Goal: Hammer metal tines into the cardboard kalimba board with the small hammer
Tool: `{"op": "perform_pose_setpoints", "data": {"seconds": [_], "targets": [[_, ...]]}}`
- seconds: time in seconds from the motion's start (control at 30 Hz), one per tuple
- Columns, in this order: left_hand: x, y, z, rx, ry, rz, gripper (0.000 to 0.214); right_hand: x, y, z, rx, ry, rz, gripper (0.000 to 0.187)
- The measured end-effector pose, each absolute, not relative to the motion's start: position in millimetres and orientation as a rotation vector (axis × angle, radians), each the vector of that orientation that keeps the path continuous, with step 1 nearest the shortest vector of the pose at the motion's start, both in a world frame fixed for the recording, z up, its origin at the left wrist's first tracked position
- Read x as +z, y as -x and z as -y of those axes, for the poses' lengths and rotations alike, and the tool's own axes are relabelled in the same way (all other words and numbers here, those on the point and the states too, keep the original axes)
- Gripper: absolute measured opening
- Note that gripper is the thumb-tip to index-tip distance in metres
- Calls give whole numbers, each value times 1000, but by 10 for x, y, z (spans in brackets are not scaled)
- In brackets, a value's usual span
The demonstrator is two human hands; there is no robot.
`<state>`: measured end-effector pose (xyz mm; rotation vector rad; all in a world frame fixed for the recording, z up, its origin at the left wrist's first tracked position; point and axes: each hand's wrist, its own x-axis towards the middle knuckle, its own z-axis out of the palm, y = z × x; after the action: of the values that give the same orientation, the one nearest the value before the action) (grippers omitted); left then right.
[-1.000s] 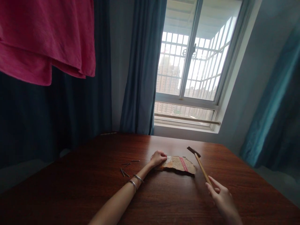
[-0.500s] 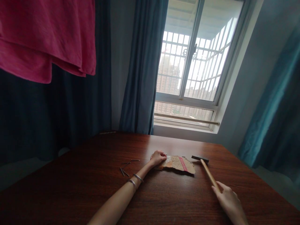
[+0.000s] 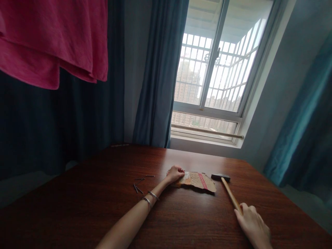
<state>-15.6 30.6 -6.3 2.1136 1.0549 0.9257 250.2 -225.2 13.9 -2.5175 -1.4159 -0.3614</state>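
My left hand (image 3: 175, 174) rests at the left end of a flat piece of cardboard (image 3: 197, 181) with a torn edge, dotted marks and a red stripe. Its fingers are pinched together over the cardboard, and whatever is between them is too small to make out. Wrapped around the wooden handle of a hammer (image 3: 231, 196) is my right hand (image 3: 252, 221). The dark hammer head is low over the table, just right of the cardboard and apart from it. Several nails (image 3: 139, 188) lie loose to the left of my left hand.
The brown wooden table (image 3: 181, 221) runs back toward a barred window (image 3: 211, 69). Blue curtains (image 3: 158, 79) hang at both sides, and a pink cloth (image 3: 54, 41) hangs at the upper left.
The hammer head has dipped slightly and shifted a little left, with my right hand moving along with it. My left hand and the cardboard stay in place.
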Motion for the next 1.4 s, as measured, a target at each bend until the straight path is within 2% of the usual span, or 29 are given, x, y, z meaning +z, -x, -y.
{"op": "perform_pose_setpoints", "data": {"seconds": [0.2, 0.3, 0.43, 0.63, 0.93, 1.4], "targets": [[-57, 154, -303, 926, -2125, -1066, 16, -49, -2562, 2227, -336, 2533, 1449, 29], [-65, 154, -310, 912, -2129, -1090, 17, -3, -2508, 2161, -447, 2492, 1417, 35], [-81, 157, -323, 896, -2142, -1086, 17, 257, -2222, 1896, -570, 2222, 1508, 37], [-24, 175, -279, 857, -2146, -1106, 20, 493, -1759, 1225, -387, 1887, 1747, 33], [110, 193, -161, 821, -2142, -1136, 24, 36, -1593, 750, -259, 1787, 1873, 45], [141, 259, -264, 698, -2086, -949, 30, -144, -1613, 707, -195, 1809, 1876, 41]]}}
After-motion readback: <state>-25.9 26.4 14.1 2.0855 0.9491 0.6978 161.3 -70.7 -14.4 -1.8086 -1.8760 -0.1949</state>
